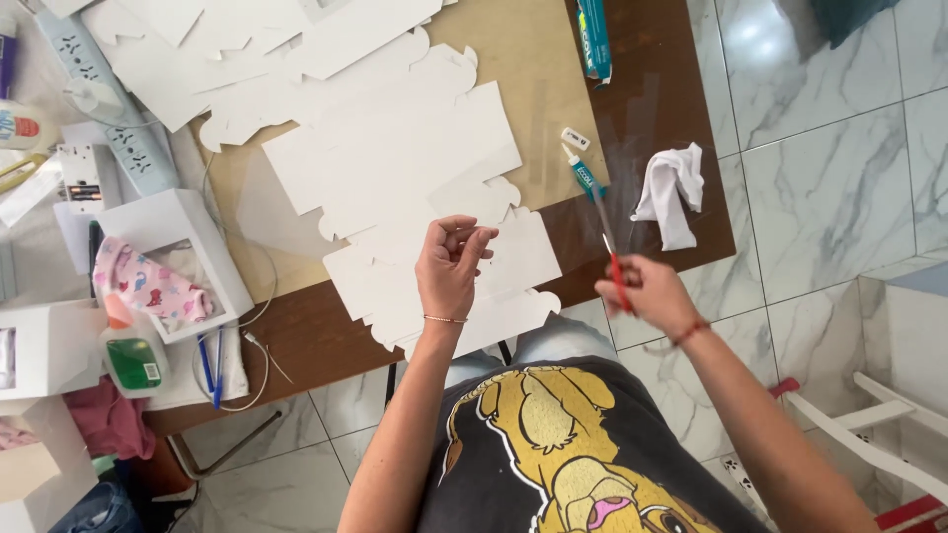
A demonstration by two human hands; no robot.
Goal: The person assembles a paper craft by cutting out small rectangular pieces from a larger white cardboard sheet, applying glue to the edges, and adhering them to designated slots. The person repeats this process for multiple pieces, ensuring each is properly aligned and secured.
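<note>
Left hand (449, 265) hovers above the white die-cut cardboard sheets (415, 168) on the brown table (316, 336), fingers curled, pinching something too small to identify. Right hand (652, 294) grips a red-handled brush (610, 259), tip near the glue tube (583, 176).

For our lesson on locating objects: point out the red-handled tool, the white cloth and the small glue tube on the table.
Red-handled tool (618, 281): head view, on the red handle in the right hand.
White cloth (670, 192): head view, on its crumpled middle.
Small glue tube (583, 176): head view, on the teal body.
</note>
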